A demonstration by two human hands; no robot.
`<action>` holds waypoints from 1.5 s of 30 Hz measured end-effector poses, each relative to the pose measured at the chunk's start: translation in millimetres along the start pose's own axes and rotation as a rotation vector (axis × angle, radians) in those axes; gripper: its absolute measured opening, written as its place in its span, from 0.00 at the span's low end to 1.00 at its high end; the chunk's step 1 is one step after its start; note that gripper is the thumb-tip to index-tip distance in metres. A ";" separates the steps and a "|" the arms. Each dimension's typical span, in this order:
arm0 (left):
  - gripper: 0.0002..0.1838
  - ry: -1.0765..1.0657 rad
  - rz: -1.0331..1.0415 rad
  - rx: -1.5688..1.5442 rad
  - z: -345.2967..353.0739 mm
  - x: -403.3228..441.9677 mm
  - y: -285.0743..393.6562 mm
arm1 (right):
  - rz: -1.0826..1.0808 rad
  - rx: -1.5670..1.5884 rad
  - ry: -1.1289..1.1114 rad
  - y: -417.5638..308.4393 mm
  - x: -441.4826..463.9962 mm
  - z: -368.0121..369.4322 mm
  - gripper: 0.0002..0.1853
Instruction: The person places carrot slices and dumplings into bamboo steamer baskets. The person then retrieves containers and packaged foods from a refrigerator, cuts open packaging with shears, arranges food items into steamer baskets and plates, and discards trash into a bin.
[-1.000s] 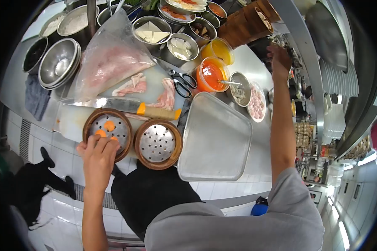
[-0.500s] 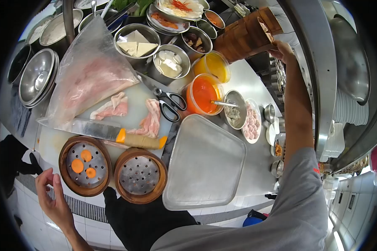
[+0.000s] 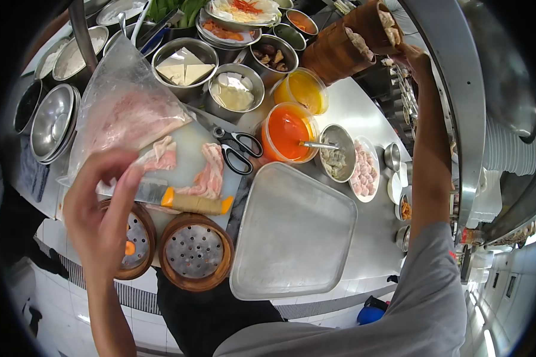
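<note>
My left hand (image 3: 101, 208) hovers in front of the left bamboo steamer (image 3: 150, 259), slightly blurred, its fingers bent and apart from the thumb with nothing visible in them. It hides most of that steamer; one carrot slice (image 3: 130, 248) shows on the perforated metal base. A second steamer (image 3: 226, 268), with only its perforated plate inside, sits to its right. At the top right my right hand (image 3: 415, 62) grips the edge of a bamboo steamer (image 3: 375, 21) with pale food inside. Beside it is another bamboo steamer stack (image 3: 333, 56), also with pale food at its end.
A knife (image 3: 199, 203), pork slices (image 3: 205, 172), scissors (image 3: 238, 149) and a bag of meat (image 3: 125, 107) lie on the cutting board. A metal tray (image 3: 292, 238) occupies the front. Tubs of orange liquid (image 3: 287, 131) and yellow liquid (image 3: 307, 89) stand behind. A steel shelf edge (image 3: 467, 119) runs along the right.
My left hand has risen rightward from beside the left steamer to in front of it. My right hand has moved slightly up, and the steamer it grips now stands apart from the stack.
</note>
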State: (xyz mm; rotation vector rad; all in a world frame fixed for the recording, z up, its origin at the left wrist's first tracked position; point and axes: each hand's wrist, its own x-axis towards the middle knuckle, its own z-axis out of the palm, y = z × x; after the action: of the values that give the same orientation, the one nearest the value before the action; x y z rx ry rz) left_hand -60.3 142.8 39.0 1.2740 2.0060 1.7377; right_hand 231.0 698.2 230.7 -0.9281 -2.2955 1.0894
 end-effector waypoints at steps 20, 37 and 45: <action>0.24 -0.363 -0.409 -0.259 57.3 78.2 14.0 | -0.286 -0.303 -0.156 -81.6 -141.4 265.5 0.14; 0.33 0.070 -0.587 -0.034 -137.3 -73.8 -16.9 | 0.098 -1.080 0.753 9.3 109.9 15.9 0.36; 0.23 0.071 -0.705 0.027 -166.6 -125.4 -15.1 | 0.179 -0.667 0.592 -2.9 97.2 14.3 0.33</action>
State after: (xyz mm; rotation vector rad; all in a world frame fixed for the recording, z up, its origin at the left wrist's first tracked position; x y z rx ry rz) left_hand -97.5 -62.6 27.4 0.4071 2.1484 1.4119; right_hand 154.7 760.1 233.8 -1.4799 -2.0815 0.0253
